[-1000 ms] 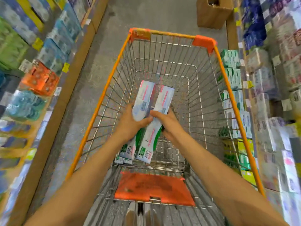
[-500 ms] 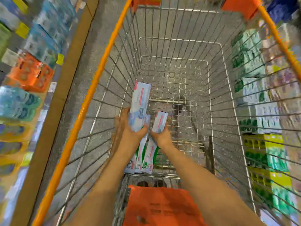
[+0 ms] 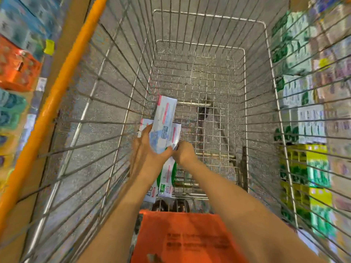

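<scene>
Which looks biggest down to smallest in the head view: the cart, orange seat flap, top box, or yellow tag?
1. cart
2. orange seat flap, enlarged by being nearest the camera
3. top box
4. yellow tag

One head-worn camera looks steeply down, close, into the wire cart [image 3: 62, 88] (wide-angle, edges blurred).

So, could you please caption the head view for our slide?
Left hand and right hand hold white boxes inside a wire shopping cart.
</scene>
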A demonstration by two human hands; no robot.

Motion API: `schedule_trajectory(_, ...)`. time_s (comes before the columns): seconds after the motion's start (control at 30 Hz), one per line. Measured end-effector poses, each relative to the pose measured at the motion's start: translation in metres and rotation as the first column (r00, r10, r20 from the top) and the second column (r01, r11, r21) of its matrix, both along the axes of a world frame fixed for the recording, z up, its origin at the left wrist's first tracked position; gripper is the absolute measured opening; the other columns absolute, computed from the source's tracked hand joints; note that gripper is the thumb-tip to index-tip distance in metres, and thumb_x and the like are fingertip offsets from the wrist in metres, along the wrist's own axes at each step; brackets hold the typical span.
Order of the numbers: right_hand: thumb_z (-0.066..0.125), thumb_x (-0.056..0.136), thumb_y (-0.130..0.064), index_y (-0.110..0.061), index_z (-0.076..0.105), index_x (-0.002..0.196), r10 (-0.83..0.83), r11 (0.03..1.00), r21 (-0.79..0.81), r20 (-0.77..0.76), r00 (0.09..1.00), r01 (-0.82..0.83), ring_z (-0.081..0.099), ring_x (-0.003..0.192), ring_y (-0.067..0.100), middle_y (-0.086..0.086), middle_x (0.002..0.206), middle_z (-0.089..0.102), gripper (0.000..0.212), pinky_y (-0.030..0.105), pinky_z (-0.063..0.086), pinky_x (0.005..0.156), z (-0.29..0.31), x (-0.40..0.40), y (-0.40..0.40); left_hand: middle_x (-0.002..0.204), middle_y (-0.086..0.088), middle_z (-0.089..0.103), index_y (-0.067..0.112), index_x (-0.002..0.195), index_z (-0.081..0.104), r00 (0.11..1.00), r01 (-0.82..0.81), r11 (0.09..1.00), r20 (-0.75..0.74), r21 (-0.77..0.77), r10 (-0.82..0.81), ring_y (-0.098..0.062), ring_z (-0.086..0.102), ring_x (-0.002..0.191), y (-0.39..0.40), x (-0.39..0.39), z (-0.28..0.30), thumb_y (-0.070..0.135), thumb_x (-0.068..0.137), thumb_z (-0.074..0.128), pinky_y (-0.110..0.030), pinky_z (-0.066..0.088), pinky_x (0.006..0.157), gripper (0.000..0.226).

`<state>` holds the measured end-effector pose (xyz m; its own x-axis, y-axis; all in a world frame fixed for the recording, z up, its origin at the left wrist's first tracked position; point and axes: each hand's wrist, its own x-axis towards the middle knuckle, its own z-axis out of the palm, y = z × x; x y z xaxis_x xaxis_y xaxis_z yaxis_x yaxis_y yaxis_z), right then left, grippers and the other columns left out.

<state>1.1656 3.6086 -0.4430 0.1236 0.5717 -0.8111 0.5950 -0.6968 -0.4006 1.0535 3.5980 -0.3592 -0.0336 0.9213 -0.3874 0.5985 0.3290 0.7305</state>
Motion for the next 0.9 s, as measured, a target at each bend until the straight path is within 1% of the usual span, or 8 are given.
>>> schedule_trajectory(0.1,0.06,0.088,-0.042,0.003,0.064,0.088,0.023,0.998,0.052,-0.029,0.999,-0.021,0.058,0.071,0.029,0.023,0.074,0.06,0.045,0.042,0.05,0.068,0.033,0.009,0.011,0.125,-0.004,0.05,0.025,0.137,0.041,0.998,0.002,1.0,-0.063,-0.018,-0.003,-0.021,0.042,0.116,-0.001,-0.005,-0.004,0.028,0.075,0.073,-0.027,0.036,0.081,0.07)
schedule_trajectory(0.17,0.055,0.088,-0.052,-0.003,0.062,0.088,-0.264,0.943,0.124,-0.276,0.924,0.307,0.063,0.072,0.03,0.023,0.092,0.067,0.049,0.039,0.056,0.068,0.063,0.015,0.017,0.125,-0.003,0.051,0.029,0.135,0.038,0.998,-0.026,1.0,-0.057,-0.006,0.025,-0.024,0.047,0.117,0.001,-0.003,0.0,0.03,0.072,0.073,-0.037,0.044,0.087,0.072)
schedule_trajectory(0.23,0.054,0.087,-0.054,-0.007,0.057,0.109,-0.362,0.897,0.063,-0.465,0.808,0.438,0.067,0.078,0.026,0.013,0.103,0.066,0.052,0.037,0.058,0.067,0.089,0.016,0.022,0.122,-0.001,0.055,0.029,0.134,0.04,0.998,-0.068,0.997,-0.013,0.028,0.068,-0.022,0.053,0.109,0.004,0.005,0.007,0.037,0.068,0.072,-0.042,0.048,0.087,0.074)
schedule_trajectory(0.37,0.075,0.078,-0.036,-0.016,0.049,0.117,-0.191,0.91,0.285,-0.362,0.913,0.303,0.06,0.082,0.007,-0.008,0.095,0.061,0.052,0.022,0.051,0.073,0.111,0.011,0.02,0.123,-0.003,0.053,0.028,0.135,0.036,0.987,-0.094,0.996,0.133,-0.009,0.094,-0.019,0.055,0.11,0.005,0.026,0.015,0.035,0.062,0.071,-0.043,0.048,0.091,0.082)
schedule_trajectory(0.43,0.078,0.075,-0.033,-0.015,0.049,0.117,-0.223,0.89,0.308,-0.353,0.909,0.337,0.063,0.089,0.011,-0.005,0.102,0.064,0.054,0.03,0.053,0.083,0.11,0.011,0.018,0.128,-0.004,0.05,0.028,0.138,0.03,0.976,-0.07,0.997,0.206,-0.017,0.072,-0.02,0.054,0.115,0.003,0.032,0.016,0.038,0.058,0.07,-0.047,0.048,0.094,0.09)
schedule_trajectory(0.57,0.074,0.078,-0.032,-0.014,0.059,0.115,-0.207,0.867,0.389,-0.286,0.936,0.31,0.067,0.09,0.015,0.001,0.104,0.069,0.044,0.038,0.055,0.082,0.114,0.023,0.011,0.129,0.002,0.04,0.025,0.143,0.027,0.97,0.09,0.995,0.232,-0.041,-0.078,-0.016,0.051,0.113,0.0,0.031,0.023,0.027,0.069,0.081,-0.034,0.047,0.092,0.092)
schedule_trajectory(0.7,0.068,0.085,-0.029,-0.016,0.057,0.106,-0.315,0.824,0.418,-0.223,0.922,0.383,0.062,0.081,0.015,-0.003,0.092,0.062,0.027,0.029,0.051,0.071,0.104,0.048,-0.002,0.137,-0.005,0.039,0.02,0.143,0.03,0.977,0.18,0.983,0.111,0.037,-0.183,-0.018,0.042,0.123,0.009,0.02,0.023,0.028,0.083,0.069,-0.028,0.035,0.098,0.072)
schedule_trajectory(0.9,0.063,0.077,-0.058,-0.011,0.051,0.125,-0.314,0.924,0.234,0.013,0.949,0.302,0.06,0.104,0.031,0.011,0.115,0.06,0.069,0.042,0.054,0.082,0.025,0.048,-0.023,0.136,-0.01,0.042,0.017,0.145,0.029,0.995,0.093,0.993,0.018,0.077,-0.094,-0.018,0.042,0.123,0.019,0.007,0.017,0.02,0.088,0.064,-0.022,0.03,0.092,0.067)
